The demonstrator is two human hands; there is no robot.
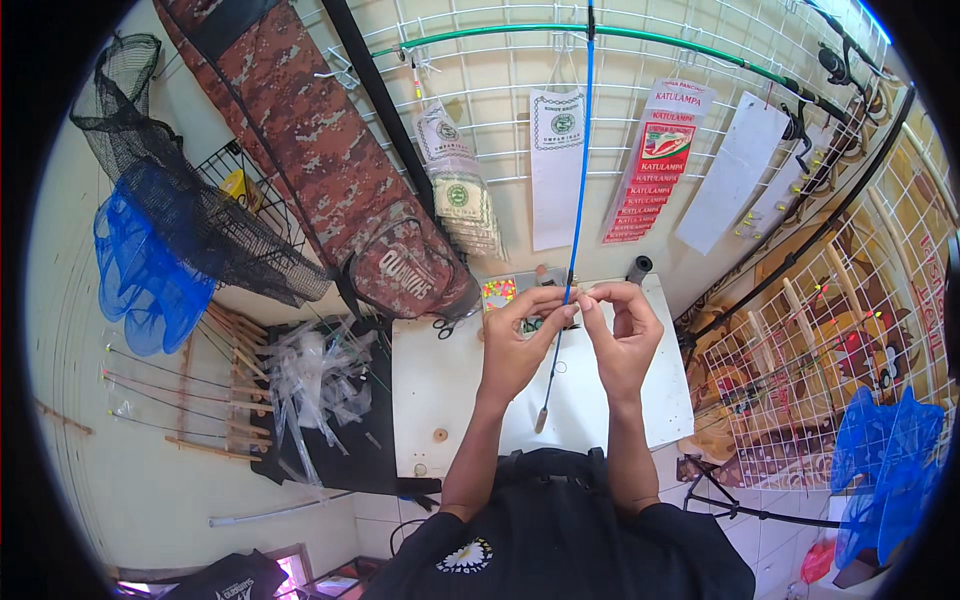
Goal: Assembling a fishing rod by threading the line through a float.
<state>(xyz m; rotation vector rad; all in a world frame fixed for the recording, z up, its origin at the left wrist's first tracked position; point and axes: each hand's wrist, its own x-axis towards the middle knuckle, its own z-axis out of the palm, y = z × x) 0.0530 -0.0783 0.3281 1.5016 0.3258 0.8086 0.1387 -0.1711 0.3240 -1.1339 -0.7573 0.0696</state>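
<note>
A thin blue fishing rod (582, 180) runs steeply down the middle of the view, its dark lower end (542, 418) over the white table (430, 385). My left hand (518, 340) is closed, with thumb and fingers pinched round the rod above the table. Right beside it, my right hand (622, 345) pinches with thumb and forefinger close to the rod. Whatever lies between those right fingertips is too small to make out. Below the hands, a small ring or loop (560, 367) shows next to the rod.
Black scissors (443, 326), a box of bright beads (498, 292) and a dark cylinder (640, 266) are on the table. White wire racks (490, 75) with hanging packets (460, 190) stand behind. A camouflage rod bag (330, 150) leans left; clear plastic bags (320, 375) lie nearby.
</note>
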